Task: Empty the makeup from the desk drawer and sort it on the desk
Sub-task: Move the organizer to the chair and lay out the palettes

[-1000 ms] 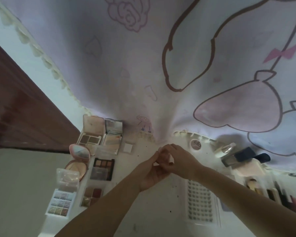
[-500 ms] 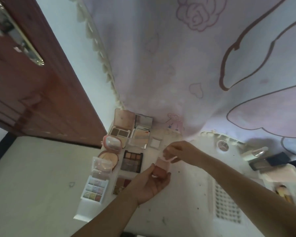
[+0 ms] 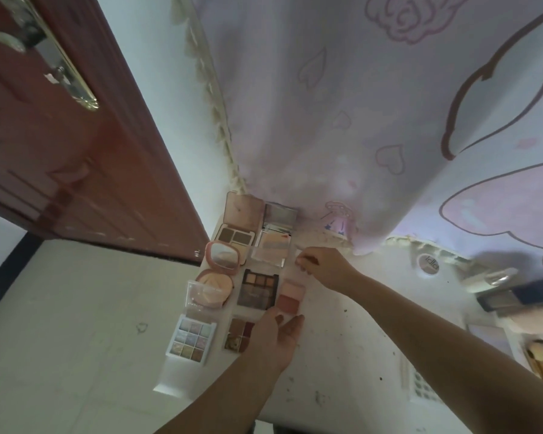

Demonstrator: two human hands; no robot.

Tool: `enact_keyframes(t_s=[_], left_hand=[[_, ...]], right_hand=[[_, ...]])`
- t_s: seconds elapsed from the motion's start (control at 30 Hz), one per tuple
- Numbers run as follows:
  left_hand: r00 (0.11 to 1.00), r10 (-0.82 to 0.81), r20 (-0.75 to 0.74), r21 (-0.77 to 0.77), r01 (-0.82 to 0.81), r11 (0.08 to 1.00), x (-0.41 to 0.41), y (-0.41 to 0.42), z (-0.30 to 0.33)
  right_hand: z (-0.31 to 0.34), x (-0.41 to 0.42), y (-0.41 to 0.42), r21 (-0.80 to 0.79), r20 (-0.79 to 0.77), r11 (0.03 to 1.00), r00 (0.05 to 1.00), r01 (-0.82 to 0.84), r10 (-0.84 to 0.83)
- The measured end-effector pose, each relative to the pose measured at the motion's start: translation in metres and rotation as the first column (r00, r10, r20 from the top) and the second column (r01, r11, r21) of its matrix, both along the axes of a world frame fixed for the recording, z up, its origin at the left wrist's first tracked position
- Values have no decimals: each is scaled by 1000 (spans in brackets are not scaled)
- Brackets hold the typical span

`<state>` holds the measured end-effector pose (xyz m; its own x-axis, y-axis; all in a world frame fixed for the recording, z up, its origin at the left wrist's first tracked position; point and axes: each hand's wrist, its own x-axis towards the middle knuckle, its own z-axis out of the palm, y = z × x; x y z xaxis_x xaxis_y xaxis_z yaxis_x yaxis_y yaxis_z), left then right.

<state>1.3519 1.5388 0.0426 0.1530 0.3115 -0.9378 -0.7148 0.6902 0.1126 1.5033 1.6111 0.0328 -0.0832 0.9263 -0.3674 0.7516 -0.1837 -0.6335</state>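
Left hand [image 3: 278,335] lies loosely spread, fingertips at the near end of a two-pan blush palette [image 3: 291,296] resting on the bench [image 3: 351,333], just right of the dark eyeshadow palette [image 3: 257,288] near the bench's left edge. Right hand [image 3: 322,267] pinches the blush's clear lid [image 3: 297,257] w/ curled fingers, beyond the pans toward the far edge.

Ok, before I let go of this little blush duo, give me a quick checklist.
1. Blush duo lying flat on the desk: ok.
2. Beside the dark eyeshadow palette, not overlapping it: ok.
3. Clear lid flipped open, pinched by the right hand: ok.
4. Left hand off the duo: cannot tell; its straight fingers are at the near edge.
5. Bare desk to the duo's right for the next item: ok.
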Motion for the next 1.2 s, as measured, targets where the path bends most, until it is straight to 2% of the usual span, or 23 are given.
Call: enact_keyframes(t_s=[0.1, 0.2, 0.27, 0.37, 0.5, 0.57, 0.67, 0.73, 0.77, 0.8, 0.83, 0.87, 0.9, 0.93, 0.97, 1.0, 1.1, 1.2], left_hand=[[999, 3, -34, -5, -3, 1000, 5, -1, 7], [998, -58, -19, 12, 59, 998, 22, -8, 12], [988, -154, -9, 33, 154, 987, 43, -16, 11], [953, -303, 8, 72, 302, 951, 88, -26, 14], [898, -441, 13, 137, 435, 890, 140, -21, 16], [883, -470, 9, 162, 462, 872, 157, -14, 15], [869, -493, -35, 201, 490, 848, 170, -4, 11], [850, -518, -97, 258, 524, 812, 170, 1, 9], [840, -528, -129, 305, 540, 785, 168, 3, 9], [830, -535, -156, 365, 552, 750, 164, 4, 9], [801, -552, -233, 437, 593, 676, 158, 4, 10], [734, -567, -374, 507, 674, 538, 151, 3, 12], [628, -539, -562, 526, 774, 354, 142, 1, 16], [518, -451, -726, 494, 850, 181, 133, -1, 17], [424, -350, -835, 430, 901, 66, 124, -2, 19], [356, -277, -892, 367, 930, 15, 114, -4, 20], [224, -181, -958, 238, 970, -58, 85, -7, 26], [215, -185, -959, 234, 968, -90, 59, -11, 30]], right_hand=[[7, 4, -5, 23, 33, 1000, 999, -11, 10], [18, 37, -17, 54, 84, 997, 995, 47, -51], [22, 75, -30, 24, 240, 997, 967, 77, -81], [21, 136, -50, 15, 488, 992, 865, 128, -118], [8, 181, -60, 20, 623, 980, 765, 196, -166], [-2, 188, -59, 5, 642, 984, 754, 179, -140], [-1, 182, -54, -53, 572, 967, 802, 249, -175], [8, 171, -53, -65, 534, 978, 835, 198, -134], [13, 164, -54, -59, 467, 982, 874, 179, -132], [21, 155, -57, -59, 344, 979, 925, 196, -164], [29, 146, -60, -82, 198, 968, 956, 236, -217], [37, 137, -64, -124, 57, 953, 961, 276, -271], [45, 128, -68, -180, -52, 935, 947, 305, -318], [51, 120, -71, -229, -113, 922, 932, 312, -344], [55, 114, -73, -268, -135, 917, 931, 297, -340], [60, 107, -76, -299, -146, 915, 934, 271, -325], [66, 89, -83, -391, -225, 894, 920, 216, -321], [72, 68, -90, -445, -306, 877, 890, 179, -337]])
